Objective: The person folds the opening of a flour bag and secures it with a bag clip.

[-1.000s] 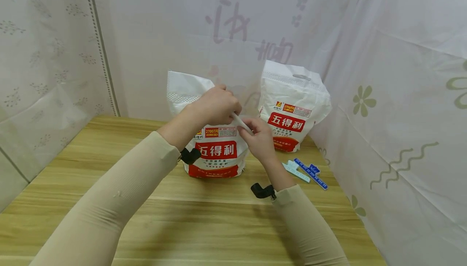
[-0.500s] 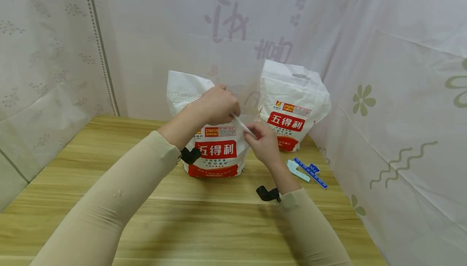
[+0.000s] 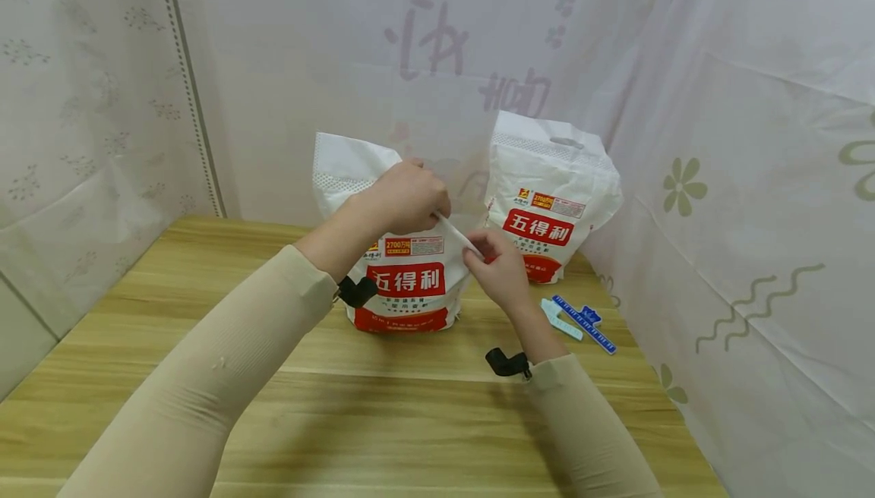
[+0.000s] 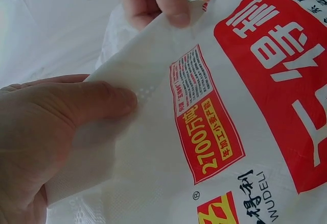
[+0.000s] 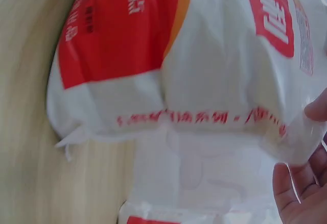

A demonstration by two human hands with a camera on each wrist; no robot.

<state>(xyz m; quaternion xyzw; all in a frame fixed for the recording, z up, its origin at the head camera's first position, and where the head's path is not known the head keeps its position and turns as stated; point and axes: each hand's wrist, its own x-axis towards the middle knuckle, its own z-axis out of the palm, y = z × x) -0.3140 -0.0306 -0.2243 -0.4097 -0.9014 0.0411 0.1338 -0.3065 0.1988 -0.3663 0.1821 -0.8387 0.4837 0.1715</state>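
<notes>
Wooden table (image 3: 205, 316), two white-and-red bags (image 3: 403, 278) (image 3: 550, 209) standing, blue clips (image 3: 581, 321) near right edge

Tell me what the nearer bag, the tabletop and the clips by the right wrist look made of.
Nearer bag: apparently matte white non-woven or woven plastic; fine embossed dots, soft folds.
Tabletop: wood or wood-look laminate, light, with grain stripes and slight sheen.
Clips: probably hard plastic, pale and dark blue, thin moulded bars.
</notes>
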